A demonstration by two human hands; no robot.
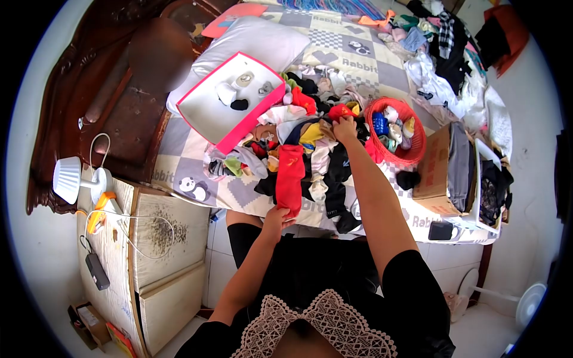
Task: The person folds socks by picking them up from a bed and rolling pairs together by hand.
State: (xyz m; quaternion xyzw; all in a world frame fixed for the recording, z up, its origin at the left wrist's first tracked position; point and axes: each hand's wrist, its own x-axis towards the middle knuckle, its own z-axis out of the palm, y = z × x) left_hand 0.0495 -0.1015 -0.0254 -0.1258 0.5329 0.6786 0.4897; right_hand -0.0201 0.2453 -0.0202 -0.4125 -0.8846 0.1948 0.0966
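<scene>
My left hand (pixel 279 219) is closed on the end of a long red sock (pixel 289 176) with a gold mark, which lies stretched over the front of a heap of socks (pixel 322 143). Farther up the heap, my right hand (pixel 346 129) has its fingers bent onto a second red sock (pixel 341 111); the fingertips are partly hidden. Black socks (pixel 339 173) hang towards the bed's front edge between the two arms. A white box with pink edges (pixel 203 113) holds a few socks, left of the heap. Right of my right hand is a red basket (pixel 399 156) with rolled socks inside.
The bed (pixel 250 200) has a panda-print sheet. A cardboard box (pixel 434 170) of folded clothes stands at right, with piled clothes (pixel 439 77) behind. A small black box (pixel 440 231) sits near the bed's edge. A cabinet (pixel 167 238) and lamp (pixel 67 180) stand left.
</scene>
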